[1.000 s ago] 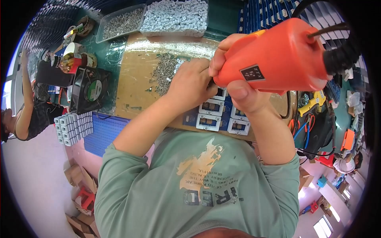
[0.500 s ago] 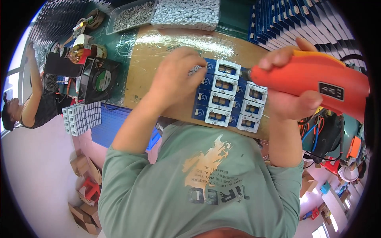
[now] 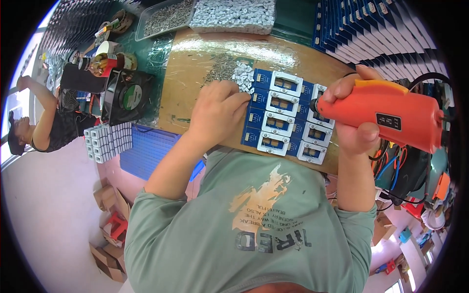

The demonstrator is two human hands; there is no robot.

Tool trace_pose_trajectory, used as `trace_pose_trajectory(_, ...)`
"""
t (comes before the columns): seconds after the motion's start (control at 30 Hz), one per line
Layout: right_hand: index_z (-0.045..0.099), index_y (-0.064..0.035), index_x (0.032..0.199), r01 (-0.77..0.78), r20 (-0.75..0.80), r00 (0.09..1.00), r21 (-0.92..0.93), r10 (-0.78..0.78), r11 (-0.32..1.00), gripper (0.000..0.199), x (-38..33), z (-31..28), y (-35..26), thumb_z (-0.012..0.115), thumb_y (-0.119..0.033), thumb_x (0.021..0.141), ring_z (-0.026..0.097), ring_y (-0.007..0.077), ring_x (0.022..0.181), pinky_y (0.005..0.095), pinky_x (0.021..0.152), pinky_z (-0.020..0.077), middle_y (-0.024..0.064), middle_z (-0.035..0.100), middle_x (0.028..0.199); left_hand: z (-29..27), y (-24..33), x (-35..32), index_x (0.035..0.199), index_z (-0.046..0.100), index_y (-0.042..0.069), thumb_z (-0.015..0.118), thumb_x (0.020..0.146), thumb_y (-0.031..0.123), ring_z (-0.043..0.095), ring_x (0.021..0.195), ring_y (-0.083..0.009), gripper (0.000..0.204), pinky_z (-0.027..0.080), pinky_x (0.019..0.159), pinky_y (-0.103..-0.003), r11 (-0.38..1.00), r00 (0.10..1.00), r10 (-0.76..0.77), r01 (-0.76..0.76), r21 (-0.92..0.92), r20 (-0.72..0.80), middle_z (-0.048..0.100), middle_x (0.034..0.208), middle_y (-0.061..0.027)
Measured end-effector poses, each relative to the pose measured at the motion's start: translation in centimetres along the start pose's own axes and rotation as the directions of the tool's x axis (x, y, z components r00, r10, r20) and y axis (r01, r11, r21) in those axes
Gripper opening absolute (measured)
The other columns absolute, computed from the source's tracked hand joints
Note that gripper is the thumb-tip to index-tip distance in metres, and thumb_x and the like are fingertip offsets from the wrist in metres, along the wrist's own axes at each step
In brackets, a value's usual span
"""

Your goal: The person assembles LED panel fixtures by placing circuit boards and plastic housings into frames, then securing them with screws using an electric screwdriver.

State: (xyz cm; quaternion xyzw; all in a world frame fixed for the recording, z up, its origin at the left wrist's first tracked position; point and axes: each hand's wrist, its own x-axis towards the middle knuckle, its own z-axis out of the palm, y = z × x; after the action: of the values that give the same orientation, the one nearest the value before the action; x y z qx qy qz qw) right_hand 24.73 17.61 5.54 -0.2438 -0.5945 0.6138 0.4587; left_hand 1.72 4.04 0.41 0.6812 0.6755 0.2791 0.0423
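Note:
My right hand is wrapped round a red electric screwdriver with an orange strip on top. The screwdriver lies nearly level, its tip pointing left at the upper frames of the right row. Two rows of blue circuit boards carry white rectangular frames with screws at their ends. Beside the left row, my left hand has its fingers drawn together, and what they hold, if anything, is hidden. Just beyond its fingertips lie a small heap of white plastic pieces and a pile of loose screws.
A wooden board covers the work area. At its far side stand a clear tub of screws and a container of white pieces. Stacked blue-and-white panels fill the far right. A black fan and another person are left.
My left hand has drawn back toward me, uncovering the white pieces and screws. The screwdriver has moved from the far end of the left row to the right row. The whole view has shifted slightly.

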Motion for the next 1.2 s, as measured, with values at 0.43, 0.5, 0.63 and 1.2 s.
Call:
trace_pose_trajectory(0.43, 0.044, 0.0011, 0.139, 0.002, -0.012, 1.0, 0.042, -0.002, 0.999, 0.103, 0.2, -0.4, 0.2, 0.075, -0.072, 0.073, 0.06, 0.0215, 0.087, 0.0372, 0.079, 0.0509, 0.0091, 0.059, 0.097, -3.4, -1.5, -0.8, 0.092, 0.074, 0.009, 0.075, 0.078, 0.008, 0.063, 0.088, -0.0281, 0.014, 0.05, 0.077, -0.039, 0.997, 0.99, -0.031, 0.04, -0.061, 0.135, 0.064, 0.093, -0.0074)
trace_pose_trajectory(0.5, 0.044, 0.0012, 0.14, -0.009, -0.011, 1.0, 0.041, 0.01, 0.999, 0.104, 0.1, -0.4, 0.1, 0.075, -0.072, 0.073, 0.059, 0.0216, 0.087, 0.0372, 0.08, 0.051, 0.009, 0.059, 0.097, -3.4, -1.5, -0.8, 0.092, 0.074, 0.01, 0.076, 0.078, 0.009, 0.062, 0.085, -0.0269, 0.014, 0.049, 0.076, -0.04, 0.999, 0.987, 0.035, -0.041, 0.033, 0.156, 0.063, 0.091, -0.0057)
trace_pose_trajectory(0.63, 0.044, 0.0015, 0.14, -0.021, -0.009, 1.0, 0.043, 0.021, 0.999, 0.104, 0.2, -0.5, 0.1, 0.076, -0.071, 0.073, 0.059, 0.0215, 0.087, 0.0375, 0.081, 0.0511, 0.0093, 0.058, 0.098, -3.3, -1.7, -0.9, 0.091, 0.074, 0.01, 0.076, 0.078, 0.01, 0.061, 0.083, -0.026, 0.013, 0.047, 0.075, -0.039, 0.998, 0.988, 0.054, -0.058, 0.029, 0.146, 0.062, 0.09, -0.0043)
trace_pose_trajectory(1.2, 0.044, 0.003, 0.139, 0.002, -0.027, 1.0, 0.023, -0.002, 1.0, 0.104, 0.5, -0.5, 0.4, 0.075, -0.072, 0.074, 0.06, 0.0223, 0.086, 0.0377, 0.081, 0.0517, 0.0109, 0.058, 0.098, -1.7, -2.1, -1.6, 0.091, 0.069, 0.009, 0.076, 0.076, 0.007, 0.062, 0.088, -0.0281, 0.016, 0.048, 0.078, -0.04, 0.995, 0.997, 0.064, -0.061, -0.08, 0.039, 0.064, 0.094, -0.006)
